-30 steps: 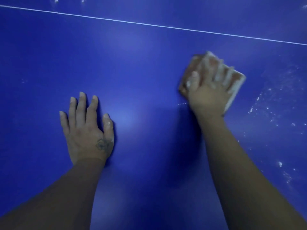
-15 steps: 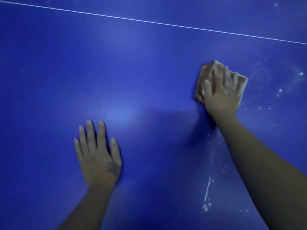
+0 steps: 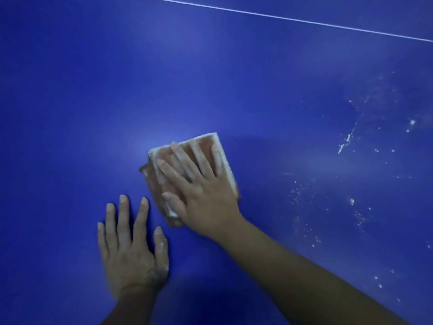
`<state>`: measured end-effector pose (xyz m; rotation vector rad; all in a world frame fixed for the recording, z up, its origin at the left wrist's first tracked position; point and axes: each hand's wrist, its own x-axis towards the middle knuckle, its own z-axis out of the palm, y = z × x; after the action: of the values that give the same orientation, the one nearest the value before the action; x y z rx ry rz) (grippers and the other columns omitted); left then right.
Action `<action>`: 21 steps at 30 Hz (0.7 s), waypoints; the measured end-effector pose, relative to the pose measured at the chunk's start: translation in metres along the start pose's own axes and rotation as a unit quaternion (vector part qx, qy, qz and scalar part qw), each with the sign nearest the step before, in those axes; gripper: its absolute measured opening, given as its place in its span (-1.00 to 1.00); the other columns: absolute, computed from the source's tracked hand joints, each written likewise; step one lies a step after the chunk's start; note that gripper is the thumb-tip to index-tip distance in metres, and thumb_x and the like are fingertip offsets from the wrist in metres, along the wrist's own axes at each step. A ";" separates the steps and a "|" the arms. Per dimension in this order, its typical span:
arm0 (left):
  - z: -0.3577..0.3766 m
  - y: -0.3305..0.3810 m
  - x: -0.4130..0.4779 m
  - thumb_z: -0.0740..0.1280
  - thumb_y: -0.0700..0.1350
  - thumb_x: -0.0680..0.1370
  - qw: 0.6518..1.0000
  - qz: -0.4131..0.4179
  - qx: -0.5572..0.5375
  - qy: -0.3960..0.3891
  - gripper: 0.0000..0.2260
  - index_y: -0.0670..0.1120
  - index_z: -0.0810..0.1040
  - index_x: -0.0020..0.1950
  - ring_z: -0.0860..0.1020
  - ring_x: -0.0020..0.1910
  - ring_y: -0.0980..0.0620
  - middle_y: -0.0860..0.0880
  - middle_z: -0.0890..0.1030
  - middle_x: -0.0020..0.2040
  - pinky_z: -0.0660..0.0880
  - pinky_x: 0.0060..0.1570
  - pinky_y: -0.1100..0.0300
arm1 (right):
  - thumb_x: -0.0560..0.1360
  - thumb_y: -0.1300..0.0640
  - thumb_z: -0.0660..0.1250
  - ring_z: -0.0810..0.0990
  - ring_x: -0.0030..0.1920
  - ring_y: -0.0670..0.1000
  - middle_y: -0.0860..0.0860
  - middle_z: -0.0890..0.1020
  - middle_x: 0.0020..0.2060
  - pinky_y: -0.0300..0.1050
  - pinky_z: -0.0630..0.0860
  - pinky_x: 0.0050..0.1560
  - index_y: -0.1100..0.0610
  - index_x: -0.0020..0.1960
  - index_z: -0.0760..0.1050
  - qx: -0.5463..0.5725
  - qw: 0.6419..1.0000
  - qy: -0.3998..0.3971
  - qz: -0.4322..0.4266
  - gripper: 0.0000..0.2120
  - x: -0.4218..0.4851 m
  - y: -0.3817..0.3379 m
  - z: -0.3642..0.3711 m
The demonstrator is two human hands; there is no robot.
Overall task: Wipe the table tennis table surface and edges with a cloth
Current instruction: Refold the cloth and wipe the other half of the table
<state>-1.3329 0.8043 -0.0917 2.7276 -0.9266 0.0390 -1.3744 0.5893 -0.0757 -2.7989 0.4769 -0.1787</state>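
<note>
A blue tabletop (image 3: 93, 90) fills the whole view, with a thin white line (image 3: 281, 18) running across its far part, slanting down toward the right. Near the middle lies a folded cloth (image 3: 205, 146), pinkish orange with pale, whitened edges, flat on the surface. The right hand (image 3: 206, 198) lies palm down on top of it, its fingers (image 3: 218, 160) straight and spread across the fabric, pointing away and slightly left, while the thumb lies along the cloth's near left edge; nothing is curled round the cloth, it is only pressed flat under the hand. The right forearm reaches in from the lower right corner. Just beside the cloth, nearer and to the left, the left hand (image 3: 131, 252) rests palm down on the bare blue surface, its fingers (image 3: 123, 214) straight, a little apart, and holding nothing. Its index fingertip is close to the cloth's near corner; whether they touch I cannot tell. Both hands carry white dust on the fingers, and the left shows a dark smudge near the thumb's base. To the right of the cloth, well apart, white specks (image 3: 352, 201) and a short white streak (image 3: 344, 143) are scattered over the tabletop.
</note>
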 end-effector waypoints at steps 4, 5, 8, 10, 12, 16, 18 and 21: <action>-0.002 0.002 0.000 0.23 0.07 0.68 1.000 -0.006 -0.010 -0.005 -0.42 -0.04 0.38 0.71 0.16 0.75 -0.22 -0.11 0.21 0.77 0.08 0.70 -0.31 | 0.70 -0.24 0.22 0.18 0.71 0.16 -0.01 0.33 0.67 0.38 0.05 0.66 -0.10 0.65 0.37 -0.030 0.999 0.024 0.031 -0.44 0.001 0.063 -0.024; -0.003 0.003 0.001 0.22 0.07 0.67 1.000 -0.007 -0.012 -0.008 -0.41 -0.05 0.38 0.71 0.15 0.76 -0.22 -0.11 0.21 0.77 0.08 0.69 -0.31 | 0.71 -0.24 0.19 0.18 0.71 0.15 -0.01 0.32 0.67 0.37 0.07 0.66 -0.11 0.66 0.34 -0.046 0.996 0.033 0.076 -0.45 -0.001 0.085 -0.031; -0.004 0.006 0.001 0.21 0.07 0.68 1.000 -0.013 -0.017 -0.014 -0.42 -0.06 0.38 0.71 0.14 0.76 -0.23 -0.11 0.20 0.77 0.08 0.69 -0.32 | 0.73 -0.22 0.13 0.11 0.73 0.16 -0.01 0.23 0.71 0.32 0.02 0.68 -0.13 0.71 0.24 -0.076 0.968 0.056 0.232 -0.43 -0.019 0.150 -0.055; -0.005 0.007 0.000 0.21 0.07 0.68 1.000 -0.016 -0.017 -0.013 -0.42 -0.06 0.38 0.70 0.15 0.75 -0.23 -0.12 0.21 0.77 0.09 0.69 -0.32 | 0.74 -0.24 0.07 0.02 0.74 0.14 -0.03 0.13 0.74 0.31 -0.07 0.69 -0.14 0.73 0.16 -0.083 0.935 0.062 0.340 -0.41 -0.034 0.170 -0.064; -0.005 0.007 0.001 0.21 0.06 0.68 1.000 -0.016 -0.016 -0.014 -0.42 -0.06 0.38 0.71 0.15 0.75 -0.23 -0.12 0.21 0.77 0.09 0.69 -0.32 | 0.74 -0.25 0.02 -0.06 0.75 0.12 -0.05 0.06 0.75 0.32 -0.15 0.69 -0.14 0.74 0.11 -0.082 0.899 0.068 0.425 -0.40 -0.040 0.162 -0.061; -0.006 0.008 0.001 0.22 0.04 0.69 1.000 -0.008 -0.013 -0.002 -0.44 -0.08 0.40 0.69 0.18 0.74 -0.25 -0.14 0.23 0.76 0.13 0.67 -0.36 | 0.73 -0.24 0.05 -0.03 0.75 0.18 0.01 0.08 0.75 0.40 -0.13 0.67 -0.15 0.74 0.11 -0.078 0.895 0.072 0.433 -0.40 -0.029 0.103 -0.041; -0.006 0.009 0.002 0.23 0.03 0.69 1.000 -0.005 -0.014 0.002 -0.45 -0.09 0.42 0.68 0.18 0.74 -0.26 -0.15 0.24 0.75 0.13 0.67 -0.36 | 0.72 -0.25 0.08 0.04 0.73 0.22 0.02 0.14 0.74 0.45 -0.06 0.65 -0.15 0.73 0.16 -0.087 0.931 0.061 0.350 -0.40 -0.022 0.067 -0.028; -0.006 0.007 0.002 0.24 0.03 0.70 1.000 -0.001 -0.005 0.007 -0.46 -0.10 0.43 0.68 0.20 0.73 -0.27 -0.16 0.25 0.75 0.14 0.67 -0.35 | 0.70 -0.24 0.17 0.05 0.74 0.19 0.00 0.13 0.74 0.45 -0.04 0.65 -0.15 0.72 0.19 -0.032 0.979 0.044 0.197 -0.38 -0.022 0.018 -0.009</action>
<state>-1.3356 0.7991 -0.0837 2.7147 -0.9173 0.0535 -1.4018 0.5783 -0.0744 -2.6954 1.0615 -0.2028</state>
